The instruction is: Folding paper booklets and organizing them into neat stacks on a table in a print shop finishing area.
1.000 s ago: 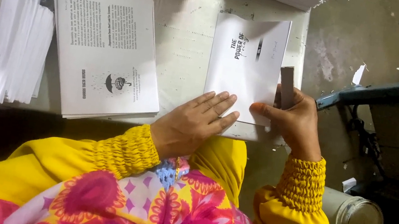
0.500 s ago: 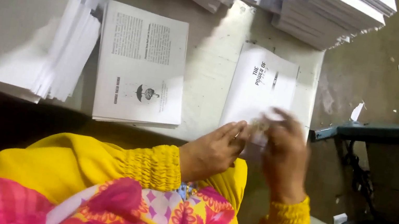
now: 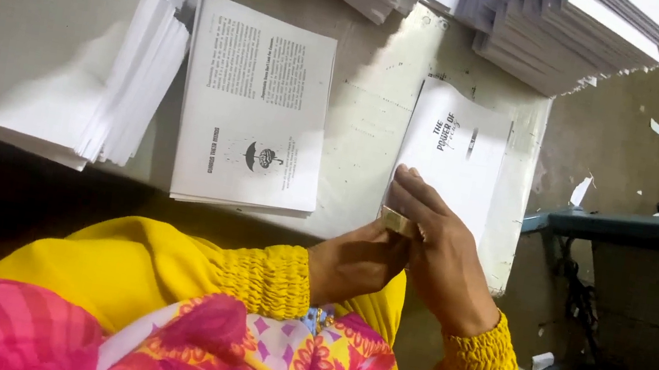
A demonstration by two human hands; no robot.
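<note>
A folded white printed sheet [image 3: 464, 157] lies on the pale table [image 3: 365, 121] in front of me. My right hand [image 3: 445, 259] rests over its near edge, fingers stretched onto the paper. My left hand [image 3: 353, 260] is curled right beside it, touching it. Where the two hands meet, a small tan block [image 3: 399, 221] is pinched between them at the sheet's lower left corner. I cannot see the fingertips under it. Yellow gathered sleeves cover both wrists.
A stack of printed sheets with an umbrella drawing [image 3: 255, 109] lies to the left. A thick pile of white paper [image 3: 38, 37] sits at far left, with more piles [image 3: 562, 28] along the back. To the right are the table edge, a blue metal bar [image 3: 636, 229] and the floor.
My view has shifted, so the table appears lower in the frame. My left hand left the sheet and joined my right hand, and both now meet around the small block at the sheet's near edge.
</note>
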